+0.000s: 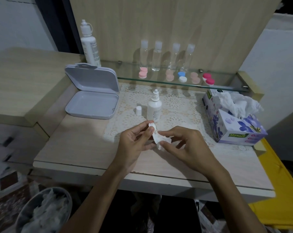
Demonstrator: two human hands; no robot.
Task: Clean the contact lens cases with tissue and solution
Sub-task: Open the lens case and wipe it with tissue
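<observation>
My left hand [136,140] grips a white contact lens case [153,132], held on edge above the table. My right hand [184,143] presses a crumpled white tissue [164,142] against the lower well of that case. Just behind the hands a small solution bottle [154,106] stands uncapped on a lace mat, its white cap [138,110] beside it on the left. A tissue box [234,120] with tissue sticking out sits at the right.
An open grey box [92,96] lies at the left. A glass shelf [226,87] at the back carries several coloured lens cases, clear small bottles and a tall solution bottle [90,46]. A bin with used tissue [44,212] is lower left.
</observation>
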